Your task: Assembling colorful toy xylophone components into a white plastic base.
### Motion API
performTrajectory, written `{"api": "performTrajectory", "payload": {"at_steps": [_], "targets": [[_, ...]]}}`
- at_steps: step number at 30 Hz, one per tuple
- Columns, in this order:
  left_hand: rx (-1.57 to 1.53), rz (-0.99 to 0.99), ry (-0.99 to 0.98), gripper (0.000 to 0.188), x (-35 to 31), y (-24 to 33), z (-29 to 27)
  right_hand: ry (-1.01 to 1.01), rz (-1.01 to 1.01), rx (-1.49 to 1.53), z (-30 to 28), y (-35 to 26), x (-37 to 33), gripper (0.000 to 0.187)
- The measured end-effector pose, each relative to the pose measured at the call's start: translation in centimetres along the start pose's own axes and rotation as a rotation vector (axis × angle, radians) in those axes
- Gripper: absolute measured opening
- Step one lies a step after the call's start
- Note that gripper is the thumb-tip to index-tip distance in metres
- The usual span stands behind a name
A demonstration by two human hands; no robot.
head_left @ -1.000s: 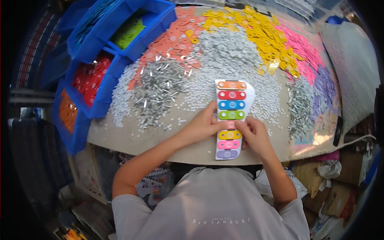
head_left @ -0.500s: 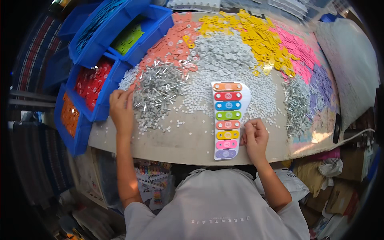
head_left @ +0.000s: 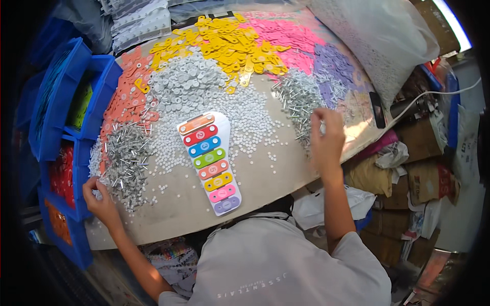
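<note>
A toy xylophone (head_left: 222,159) with a white base and several coloured bars lies tilted on the table, touched by neither hand. White round caps sit at the bar ends on its upper part; the lowest bars show small holes instead. My left hand (head_left: 103,206) is at the left edge of a pile of silver metal pins (head_left: 127,166), beside small white pieces, fingers pinched together; what they hold is hidden. At the right, my right hand (head_left: 329,136) reaches to a second pile of metal pins (head_left: 298,97). Its fingers are curled together, and their contents cannot be made out.
White caps (head_left: 186,84) are heaped mid-table, with tiny white beads (head_left: 250,115) scattered nearby. Yellow (head_left: 229,43), pink (head_left: 286,38), purple (head_left: 332,64) and coral bars (head_left: 125,97) lie behind and beside them. Blue bins (head_left: 79,158) stand left; a full plastic bag (head_left: 380,46) sits far right.
My view has turned to the right. My right hand has left the xylophone's side and moved over to the right pin pile. My left hand stays by the left pin pile, now lower along its edge.
</note>
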State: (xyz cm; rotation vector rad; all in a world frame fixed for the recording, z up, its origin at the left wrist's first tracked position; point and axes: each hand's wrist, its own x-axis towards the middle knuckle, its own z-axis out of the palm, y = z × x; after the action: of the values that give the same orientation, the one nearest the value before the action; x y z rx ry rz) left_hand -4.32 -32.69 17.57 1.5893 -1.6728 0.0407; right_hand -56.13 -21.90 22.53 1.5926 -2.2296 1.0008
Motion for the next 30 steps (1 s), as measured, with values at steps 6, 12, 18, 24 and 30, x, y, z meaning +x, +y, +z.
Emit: {"api": "performTrajectory", "payload": {"at_steps": [6,12,18,24,30], "targets": [[-0.285,-0.164,-0.145,0.014,-4.3,8.4,-0.1,-0.153,0.069,-0.235,-0.5,10.0,1.0,0.010],[-0.482,-0.083,-0.423,0.018,-6.4,13.8,0.3,-0.157,0.140,-0.262,1.4,12.4,0.7,0.008],[-1.051,-0.682,-0.854,0.012,-8.3,16.4,1.4,-0.071,0.231,-0.230,0.7,8.9,0.7,0.014],[-1.175,-0.788,-0.924,0.013,-8.8,16.4,2.2,-0.157,0.154,-0.265,0.8,10.5,1.4,0.012],[-1.237,-0.872,-0.964,0.011,-8.3,17.1,3.0,-0.231,0.141,-0.282,1.9,12.4,0.7,0.011]]}}
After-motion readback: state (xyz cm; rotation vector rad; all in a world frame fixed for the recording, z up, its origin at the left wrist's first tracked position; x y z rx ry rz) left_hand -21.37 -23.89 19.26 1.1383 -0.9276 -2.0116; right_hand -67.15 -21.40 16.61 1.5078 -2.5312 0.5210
